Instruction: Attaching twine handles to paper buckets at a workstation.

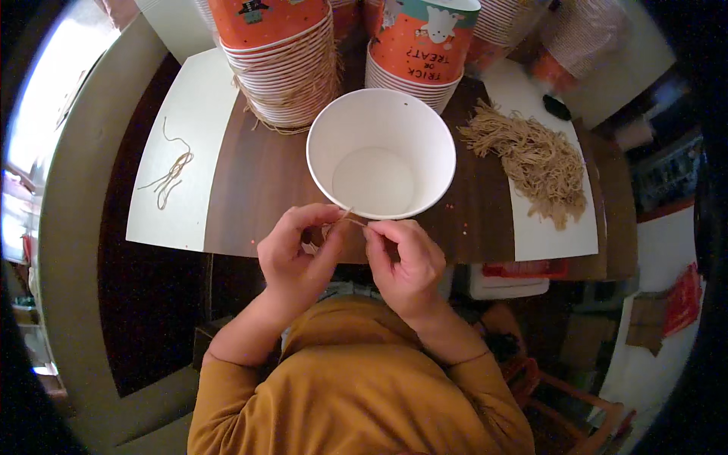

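A person in a mustard-coloured top pinches a short length of tan string (350,220) between both hands at the near edge of a dark wooden desk (258,182). The left hand (297,254) and the right hand (402,258) are each curled, thumb and forefinger closed on an end of the thin, pale fibre, which lies taut just at the near rim of a white paper bucket (381,152). The bucket stands upright at the middle of the desk, open and with nothing in it. Behind it, along the far edge, rise stacks of orange printed buckets (284,61), nested one inside another, loose string hanging from the left stack. A heap of cut strings (531,159) lies toward the right edge; a few stray strands (171,174) lie near the left edge.
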`<state>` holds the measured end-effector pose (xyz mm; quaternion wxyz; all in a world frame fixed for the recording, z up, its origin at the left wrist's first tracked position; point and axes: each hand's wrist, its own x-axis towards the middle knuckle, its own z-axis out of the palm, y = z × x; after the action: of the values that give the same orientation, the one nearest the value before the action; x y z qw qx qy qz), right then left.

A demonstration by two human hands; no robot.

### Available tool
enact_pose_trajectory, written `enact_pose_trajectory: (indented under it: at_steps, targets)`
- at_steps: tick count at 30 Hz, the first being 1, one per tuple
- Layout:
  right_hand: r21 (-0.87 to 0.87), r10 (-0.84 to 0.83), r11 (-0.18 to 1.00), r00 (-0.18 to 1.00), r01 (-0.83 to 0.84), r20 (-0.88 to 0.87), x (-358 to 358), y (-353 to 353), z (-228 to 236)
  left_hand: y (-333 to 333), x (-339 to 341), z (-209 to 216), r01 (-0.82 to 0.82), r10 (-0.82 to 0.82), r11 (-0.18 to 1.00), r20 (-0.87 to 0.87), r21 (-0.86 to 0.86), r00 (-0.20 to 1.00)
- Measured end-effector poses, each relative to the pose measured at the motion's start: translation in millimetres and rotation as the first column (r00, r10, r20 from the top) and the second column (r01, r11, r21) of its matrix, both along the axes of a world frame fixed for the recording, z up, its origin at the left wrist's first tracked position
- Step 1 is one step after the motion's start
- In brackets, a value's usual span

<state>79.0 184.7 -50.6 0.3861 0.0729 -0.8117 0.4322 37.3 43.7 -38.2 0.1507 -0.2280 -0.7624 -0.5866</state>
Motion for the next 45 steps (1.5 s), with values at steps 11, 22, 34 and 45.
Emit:
enact_pose_trajectory:
  at_steps: [11,22,34,45]
  targets:
    - [0.222,-0.105,0.967,0.99,0.123,-0.091,-14,-8,-16,-5,-13,5,0.008,-0.332,0.867,0.567,0.498,0.754]
    - [-0.279,0.278,0.934,0.946,-0.225,0.168,-33,-20,1,-11,-20,-1,-0.109,-0.449,0.752,0.626,0.65,0.637]
    - [-0.965,0.712,0.251,0.689,-0.076,0.131,-38,-25,-3,-18,-18,6,0.066,-0.311,0.89,0.496,0.45,0.81]
    - [-0.955,0.691,0.277,0.712,-0.101,0.125,-41,-24,-13,-11,-12,-6,-0.094,0.083,0.991,0.111,0.094,0.99]
